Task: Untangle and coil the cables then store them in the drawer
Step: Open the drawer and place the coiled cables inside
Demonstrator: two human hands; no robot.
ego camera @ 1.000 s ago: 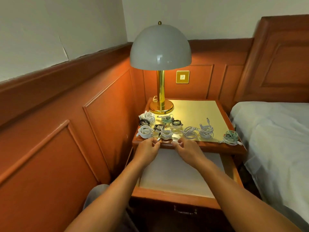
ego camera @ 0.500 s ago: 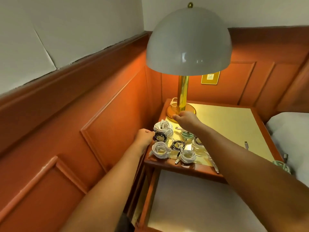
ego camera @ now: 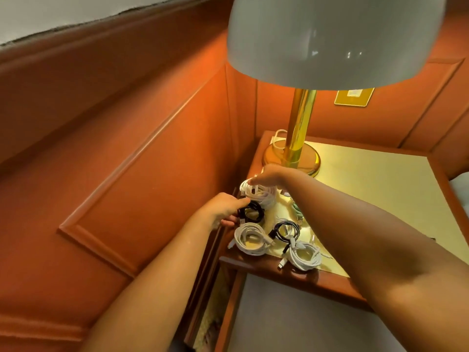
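Observation:
Several coiled cables lie at the left end of the nightstand top (ego camera: 375,189). My left hand (ego camera: 223,209) pinches a small black coil (ego camera: 252,213) at the table's left edge. My right hand (ego camera: 269,176) lies over the back white coil (ego camera: 261,195), its fingers curled round the coil's far rim. Nearer me lie a white coil (ego camera: 251,238), a second black coil (ego camera: 286,231) and another white coil (ego camera: 305,255). My right forearm largely hides a green coil (ego camera: 295,209). The open drawer (ego camera: 291,316) with its pale lining sits below the front edge.
A brass lamp (ego camera: 300,128) with a wide grey shade (ego camera: 332,39) stands just behind my right hand and hangs over the coils. Wood panelling (ego camera: 152,153) closes off the left side. A narrow gap runs between wall and nightstand.
The view has come closer and lower. My right hand has moved left from the lamp base onto the back white coil. My left hand has closed in on the small black coil.

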